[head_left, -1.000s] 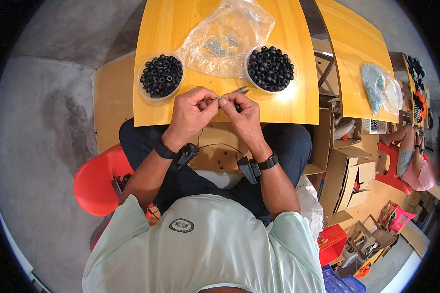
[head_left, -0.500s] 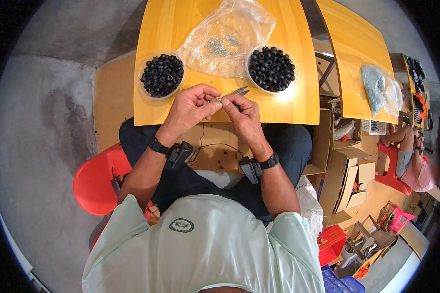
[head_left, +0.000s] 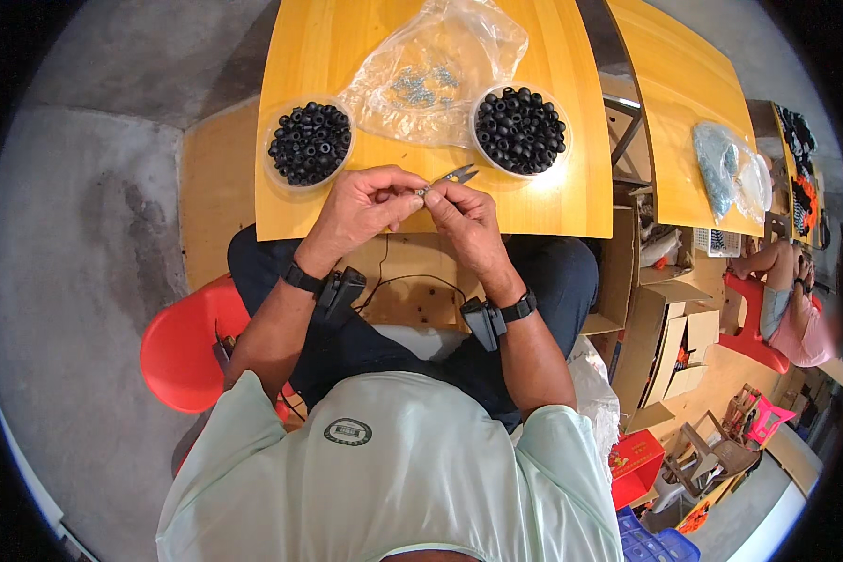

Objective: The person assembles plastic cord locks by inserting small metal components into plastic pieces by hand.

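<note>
Above the near edge of the yellow table [head_left: 553, 211], my left hand [head_left: 365, 208] and my right hand [head_left: 466, 217] meet fingertip to fingertip. Both pinch a tiny metallic piece [head_left: 421, 192] between them; it is too small to name. Just beyond my right fingers lie small dark-bladed scissors [head_left: 460, 174], partly hidden by the hand. A round clear tub of black beads [head_left: 311, 143] stands to the left, near my left hand. Another tub of black beads [head_left: 521, 131] stands to the right. Between them spreads a clear plastic bag [head_left: 393, 117] with small silvery pieces [head_left: 425, 86] on it.
A second yellow table [head_left: 688, 94] at the right bears a plastic bag of greyish pieces [head_left: 717, 169]. Open cardboard boxes [head_left: 660, 347] stand on the floor to my right, and a red stool [head_left: 192, 347] is at my left. Another person [head_left: 791, 314] sits at the far right.
My fingertips have shifted slightly around the tiny piece, and the left hand's fingers have drawn a little closer in. The tubs, bag and scissors look much the same.
</note>
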Available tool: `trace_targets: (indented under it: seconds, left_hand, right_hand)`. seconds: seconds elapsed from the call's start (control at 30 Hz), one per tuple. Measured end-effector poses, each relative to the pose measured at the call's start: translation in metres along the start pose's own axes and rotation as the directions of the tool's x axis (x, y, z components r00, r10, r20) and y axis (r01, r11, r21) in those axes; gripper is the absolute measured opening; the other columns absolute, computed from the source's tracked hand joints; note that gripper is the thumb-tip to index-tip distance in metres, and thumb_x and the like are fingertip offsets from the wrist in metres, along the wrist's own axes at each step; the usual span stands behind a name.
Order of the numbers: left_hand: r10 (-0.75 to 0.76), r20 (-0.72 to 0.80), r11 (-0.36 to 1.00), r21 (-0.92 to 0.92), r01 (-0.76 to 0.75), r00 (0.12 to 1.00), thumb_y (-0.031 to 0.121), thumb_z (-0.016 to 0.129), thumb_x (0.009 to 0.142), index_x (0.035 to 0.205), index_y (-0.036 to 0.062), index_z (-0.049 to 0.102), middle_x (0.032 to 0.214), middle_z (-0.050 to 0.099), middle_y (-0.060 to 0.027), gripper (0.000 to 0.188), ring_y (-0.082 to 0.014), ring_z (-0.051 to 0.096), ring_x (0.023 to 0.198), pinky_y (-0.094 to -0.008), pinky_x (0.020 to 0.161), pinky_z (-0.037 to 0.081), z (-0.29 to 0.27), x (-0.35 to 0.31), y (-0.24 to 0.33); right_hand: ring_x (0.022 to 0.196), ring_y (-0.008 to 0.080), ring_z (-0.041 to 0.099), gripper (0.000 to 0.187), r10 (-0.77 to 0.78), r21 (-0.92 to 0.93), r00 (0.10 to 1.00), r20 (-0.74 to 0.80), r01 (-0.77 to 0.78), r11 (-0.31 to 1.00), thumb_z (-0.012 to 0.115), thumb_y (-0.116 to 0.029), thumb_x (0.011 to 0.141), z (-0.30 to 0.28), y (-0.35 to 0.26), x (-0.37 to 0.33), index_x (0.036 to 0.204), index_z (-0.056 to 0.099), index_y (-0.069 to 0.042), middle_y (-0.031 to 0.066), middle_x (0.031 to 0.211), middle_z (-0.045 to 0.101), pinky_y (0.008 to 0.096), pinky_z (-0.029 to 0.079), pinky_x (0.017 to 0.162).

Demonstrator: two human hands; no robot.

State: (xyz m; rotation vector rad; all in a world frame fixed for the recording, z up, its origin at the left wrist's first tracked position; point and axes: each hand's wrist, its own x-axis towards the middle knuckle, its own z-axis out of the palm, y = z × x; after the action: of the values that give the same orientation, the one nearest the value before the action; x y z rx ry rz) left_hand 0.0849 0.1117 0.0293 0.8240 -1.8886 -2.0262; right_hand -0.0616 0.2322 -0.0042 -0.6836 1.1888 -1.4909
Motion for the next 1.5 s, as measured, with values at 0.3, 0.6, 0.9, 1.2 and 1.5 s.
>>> trace_targets:
  seconds: [0.3,0.6,0.9,1.2,1.5]
  left_hand:
    - [0.058,-0.178,0.996,0.08,-0.044,0.982,0.007,0.067,0.088,0.102,-0.0011,0.07,0.075,0.065,0.0021,0.016,-0.0003,0.054,0.06,-0.0168,0.053,0.043,0.012,-0.002,-0.002]
    - [-0.033,-0.025,0.998,-0.053,0.032,0.999,0.009,0.062,0.093,0.108,-0.0011,0.068,0.083,0.065,0.0,0.019,-0.004,0.055,0.063,-0.0189,0.057,0.045,0.004,0.004,-0.006]
    - [-0.009,-0.151,0.997,-0.083,-0.004,0.989,0.009,0.064,0.091,0.109,-0.0021,0.067,0.078,0.064,0.0013,0.021,-0.0032,0.056,0.062,-0.0188,0.055,0.046,0.007,0.001,-0.025]
    - [0.011,-0.093,1.0,0.016,-0.01,0.996,0.008,0.065,0.09,0.1,-0.0009,0.07,0.076,0.064,0.0035,0.014,-0.0009,0.054,0.063,-0.0182,0.055,0.045,0.005,0.001,-0.014]
    - [0.366,-0.179,0.901,0.314,-0.3,0.913,-0.002,0.066,0.083,0.091,-0.0015,0.066,0.084,0.063,-0.0034,0.008,-0.007,0.057,0.066,-0.0215,0.056,0.044,0.029,-0.009,-0.002]
  right_hand:
    - [0.073,0.004,0.048,0.022,-0.049,-0.119,0.999,-0.004,0.048,0.992,0.058,-0.017,0.1,0.0,0.004,0.002,0.09,0.067,0.001,-0.0049,0.077,0.058,0.0211,0.04,0.064]
    - [0.067,0.0027,0.046,0.025,0.061,0.077,0.995,0.077,-0.067,0.995,0.058,-0.022,0.1,-0.006,0.008,0.004,0.09,0.067,-0.001,-0.0048,0.077,0.06,0.0197,0.037,0.059]
    - [0.059,0.0004,0.039,0.02,0.143,0.032,0.99,-0.015,-0.142,0.989,0.059,-0.02,0.098,-0.005,0.02,0.008,0.089,0.067,-0.004,-0.0075,0.07,0.054,0.0186,0.029,0.051]
    - [0.057,0.0033,0.039,0.022,0.26,0.279,0.961,0.093,-0.275,0.92,0.057,-0.026,0.099,-0.006,0.018,0.009,0.093,0.066,-0.007,-0.0073,0.068,0.046,0.0191,0.029,0.051]
    - [0.081,0.0175,0.05,0.056,0.29,0.758,0.953,0.086,-0.251,0.601,0.038,-0.052,0.101,0.001,0.012,0.005,0.119,0.051,-0.001,0.0033,0.086,0.051,0.0329,0.044,0.074]
